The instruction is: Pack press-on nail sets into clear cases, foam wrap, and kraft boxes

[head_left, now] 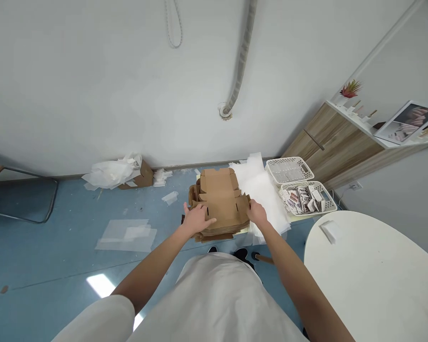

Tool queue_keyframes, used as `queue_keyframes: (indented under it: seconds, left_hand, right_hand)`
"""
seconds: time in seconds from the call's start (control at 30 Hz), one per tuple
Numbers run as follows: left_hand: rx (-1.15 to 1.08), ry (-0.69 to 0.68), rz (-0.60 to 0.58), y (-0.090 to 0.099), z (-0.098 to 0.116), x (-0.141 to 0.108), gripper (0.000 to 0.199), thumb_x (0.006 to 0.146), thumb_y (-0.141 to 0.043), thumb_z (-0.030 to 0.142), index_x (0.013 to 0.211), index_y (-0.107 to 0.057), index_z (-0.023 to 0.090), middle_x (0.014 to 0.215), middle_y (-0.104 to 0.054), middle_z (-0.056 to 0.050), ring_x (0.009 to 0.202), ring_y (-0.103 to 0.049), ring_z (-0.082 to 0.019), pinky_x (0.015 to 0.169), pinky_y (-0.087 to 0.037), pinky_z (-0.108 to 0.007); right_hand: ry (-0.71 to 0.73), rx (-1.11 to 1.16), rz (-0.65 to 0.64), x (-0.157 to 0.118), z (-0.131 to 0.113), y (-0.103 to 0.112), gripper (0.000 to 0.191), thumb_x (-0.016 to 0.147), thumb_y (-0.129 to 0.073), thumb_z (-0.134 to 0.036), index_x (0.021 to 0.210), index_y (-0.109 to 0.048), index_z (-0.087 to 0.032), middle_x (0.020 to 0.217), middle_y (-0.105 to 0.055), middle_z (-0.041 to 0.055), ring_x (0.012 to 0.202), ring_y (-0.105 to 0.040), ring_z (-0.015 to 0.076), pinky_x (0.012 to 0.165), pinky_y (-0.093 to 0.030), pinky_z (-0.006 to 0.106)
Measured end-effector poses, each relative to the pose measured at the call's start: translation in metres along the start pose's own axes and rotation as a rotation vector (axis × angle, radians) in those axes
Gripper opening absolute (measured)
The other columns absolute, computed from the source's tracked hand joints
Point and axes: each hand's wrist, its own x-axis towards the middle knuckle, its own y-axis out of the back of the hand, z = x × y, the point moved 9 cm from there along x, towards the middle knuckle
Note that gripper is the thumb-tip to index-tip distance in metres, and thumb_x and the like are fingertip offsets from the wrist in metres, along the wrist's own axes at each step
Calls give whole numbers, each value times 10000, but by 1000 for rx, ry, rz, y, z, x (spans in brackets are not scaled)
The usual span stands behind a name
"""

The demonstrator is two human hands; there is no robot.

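Note:
In the head view a stack of unfolded brown cardboard boxes (219, 206) lies low in front of me, flaps sticking out on the sides. My left hand (195, 220) rests at the stack's left edge with thumb and fingers spread, the thumb over the top sheet. At the opposite edge, my right hand (257, 213) has its fingers closed around a side flap of the top flattened box. Its fingertips are partly hidden by the flap. White foam sheets (262, 192) lie in a pile just right of the stack, near my right hand.
Two white plastic baskets (288, 169) stand at the right, the nearer holding small printed packets (301, 199). A round white table (374, 270) is at lower right, beside a wooden cabinet (342, 137). A carton with white wrapping (114, 171) and loose sheets (128, 235) lie on the blue floor.

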Motion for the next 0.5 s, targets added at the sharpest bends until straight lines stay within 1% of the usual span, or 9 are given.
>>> queue_keyframes:
  seconds: [0.07, 0.1, 0.17, 0.23, 0.33, 0.43, 0.5]
  left_hand:
    - [-23, -66, 40, 3, 19, -1, 640, 654, -506, 639, 1095, -544, 177, 1103, -547, -155, 1009, -509, -332, 1001, -47, -563]
    - [-27, -115, 49, 3, 31, -2, 618, 644, -518, 640, 1060, -564, 186, 1067, -565, -143, 1015, -503, -331, 1003, -39, -561]
    - [-22, -198, 43, -2, 51, -3, 533, 640, -539, 626, 950, -607, 197, 957, -603, -116, 972, -522, -317, 1003, -19, -562]
    - [-31, -235, 26, -8, 63, -3, 427, 681, -529, 581, 834, -628, 195, 854, -622, -95, 880, -559, -290, 998, 2, -567]
    - [-49, -234, 10, -14, 64, 1, 314, 793, -441, 446, 728, -623, 198, 779, -638, -65, 776, -586, -239, 996, 23, -564]
    - [3, -259, -15, -21, 62, 4, 298, 834, -384, 316, 681, -613, 203, 751, -654, -44, 750, -591, -205, 1009, 1, -539]
    - [40, -275, -27, -24, 61, 6, 302, 834, -380, 284, 662, -613, 196, 734, -659, -50, 739, -596, -201, 1009, -28, -531]
  right_hand:
    - [-20, 88, 37, 1, -3, 10, 134, 793, -396, -236, 871, -496, -194, 759, -597, 100, 712, -570, 234, 597, -377, 318]
    - [-31, 134, 43, 1, -4, 15, 140, 799, -377, -248, 875, -483, -198, 752, -597, 92, 694, -566, 228, 586, -376, 313]
    - [-50, 213, 47, 0, -7, 22, 160, 808, -339, -266, 885, -465, -204, 753, -597, 80, 673, -560, 219, 574, -375, 304]
    - [-59, 268, 61, -2, -7, 27, 177, 810, -324, -283, 896, -458, -208, 767, -597, 73, 674, -557, 215, 579, -378, 300]
    - [-50, 354, 88, -8, -2, 32, 205, 812, -313, -310, 904, -465, -207, 799, -599, 70, 708, -559, 209, 609, -390, 298]
    - [-22, 415, 104, -17, 0, 34, 256, 822, -308, -337, 960, -469, -194, 849, -608, 72, 735, -561, 205, 637, -404, 306]
    - [37, 360, 217, -29, -6, 45, 300, 820, -344, -349, 1036, -459, -177, 947, -599, 94, 822, -553, 218, 704, -401, 330]
